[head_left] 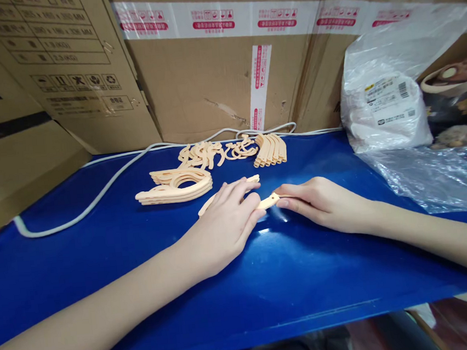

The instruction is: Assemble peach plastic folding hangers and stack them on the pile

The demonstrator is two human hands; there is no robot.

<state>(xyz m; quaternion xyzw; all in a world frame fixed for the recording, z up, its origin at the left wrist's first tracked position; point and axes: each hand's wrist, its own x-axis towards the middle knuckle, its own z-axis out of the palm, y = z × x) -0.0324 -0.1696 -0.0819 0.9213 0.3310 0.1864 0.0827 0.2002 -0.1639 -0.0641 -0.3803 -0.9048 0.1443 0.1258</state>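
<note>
My left hand is closed over a curved cream plastic hanger piece, its thumb and forefinger pinching near one end. Part of this piece is hidden under the palm, and another slim cream end shows beyond the fingers. From the other side, my right hand pinches at the tip of the hanger piece, where a small dark hole shows. A thin pale edge is visible between the right fingers. Just beyond my left hand lies a stack of curved cream hanger frames.
Small S-shaped cream hooks and a row of curved hollow arms lie at the back of the blue tabletop. A white cable runs along the left and back. Cardboard boxes wall the rear; a plastic-wrapped package stands right.
</note>
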